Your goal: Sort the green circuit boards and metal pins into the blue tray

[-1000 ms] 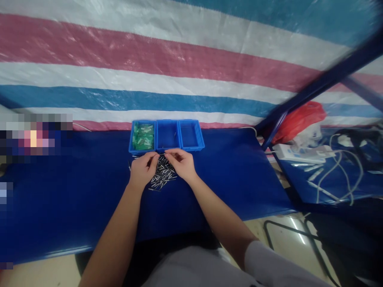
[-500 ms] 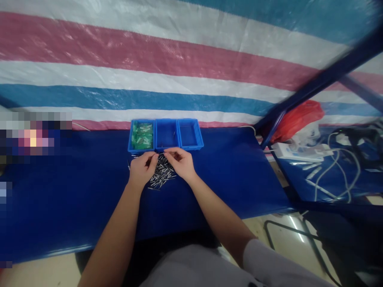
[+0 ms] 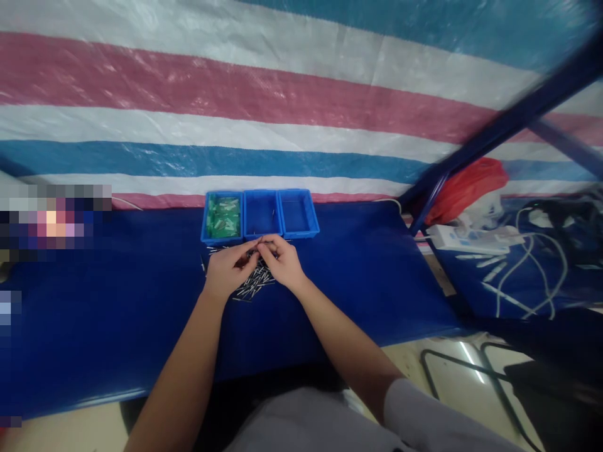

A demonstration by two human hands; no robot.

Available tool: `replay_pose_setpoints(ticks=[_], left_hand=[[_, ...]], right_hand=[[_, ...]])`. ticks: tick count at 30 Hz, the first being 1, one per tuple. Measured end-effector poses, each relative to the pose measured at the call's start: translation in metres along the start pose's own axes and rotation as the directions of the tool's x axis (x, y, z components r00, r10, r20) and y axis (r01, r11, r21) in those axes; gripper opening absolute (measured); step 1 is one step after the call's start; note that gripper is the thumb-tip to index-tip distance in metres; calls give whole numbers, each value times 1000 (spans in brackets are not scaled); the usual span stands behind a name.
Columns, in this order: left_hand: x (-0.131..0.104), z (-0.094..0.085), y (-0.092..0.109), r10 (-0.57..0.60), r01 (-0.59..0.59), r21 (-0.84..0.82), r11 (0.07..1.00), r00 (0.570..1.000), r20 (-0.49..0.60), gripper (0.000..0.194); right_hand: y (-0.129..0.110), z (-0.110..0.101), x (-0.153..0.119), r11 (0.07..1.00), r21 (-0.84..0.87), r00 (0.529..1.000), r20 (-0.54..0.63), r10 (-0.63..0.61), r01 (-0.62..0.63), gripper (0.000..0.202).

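My left hand and my right hand meet at the fingertips, just in front of the blue bins. Both are closed in a pinch around a thin metal rod, which the fingers almost wholly hide. Beneath them on the blue tabletop lies a loose pile of thin black-and-silver rods, partly covered by the hands. The left blue bin holds small pale pieces in green packaging. A few thin pieces show in the middle blue bin; the right blue bin shows a bare bottom.
Behind the table hangs a striped plastic sheet. A blue metal frame post slants up at the right. Beyond it are a red plastic bag, a white power strip and looping white cables. A blurred patch covers the far left.
My hands have come together, the left fingertips moving right to meet the right ones. The rod that showed between them is now mostly covered. The view has tilted slightly.
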State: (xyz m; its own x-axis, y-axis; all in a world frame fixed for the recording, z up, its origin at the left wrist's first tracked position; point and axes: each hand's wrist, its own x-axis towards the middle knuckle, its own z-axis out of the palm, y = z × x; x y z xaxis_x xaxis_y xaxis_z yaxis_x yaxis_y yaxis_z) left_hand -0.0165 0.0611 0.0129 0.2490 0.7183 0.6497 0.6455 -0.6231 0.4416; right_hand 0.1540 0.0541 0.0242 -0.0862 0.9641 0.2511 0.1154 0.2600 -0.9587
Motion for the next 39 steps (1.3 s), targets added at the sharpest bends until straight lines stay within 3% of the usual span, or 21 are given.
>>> replay_pose_setpoints(ticks=[6,13,23,30,35,39], left_hand=[[-1,2,-5,66,-61,77,995,996,-58,19],[0,1,-3,-33,34,115,993,999,-13,22],[-1,-4,-5,-117,114,193,975,993,3,34],[-2,-7,0,-142,142,54,988,990,-11,22],[1,-6,2,-52,52,54,997,999,-7,17],[0,-6,-2,7,-7,85,996,1000,0,24]], right_hand=[[5,5,-2,987,136,996,24,86,-89,23],[0,3,5,965,232,989,-62,136,-118,30],[-9,3,5,860,446,966,38,256,-246,34],[-4,4,6,821,504,956,37,292,-270,37],[-1,3,9,787,550,950,40,310,-280,35],[0,3,9,739,594,938,80,339,-317,33]])
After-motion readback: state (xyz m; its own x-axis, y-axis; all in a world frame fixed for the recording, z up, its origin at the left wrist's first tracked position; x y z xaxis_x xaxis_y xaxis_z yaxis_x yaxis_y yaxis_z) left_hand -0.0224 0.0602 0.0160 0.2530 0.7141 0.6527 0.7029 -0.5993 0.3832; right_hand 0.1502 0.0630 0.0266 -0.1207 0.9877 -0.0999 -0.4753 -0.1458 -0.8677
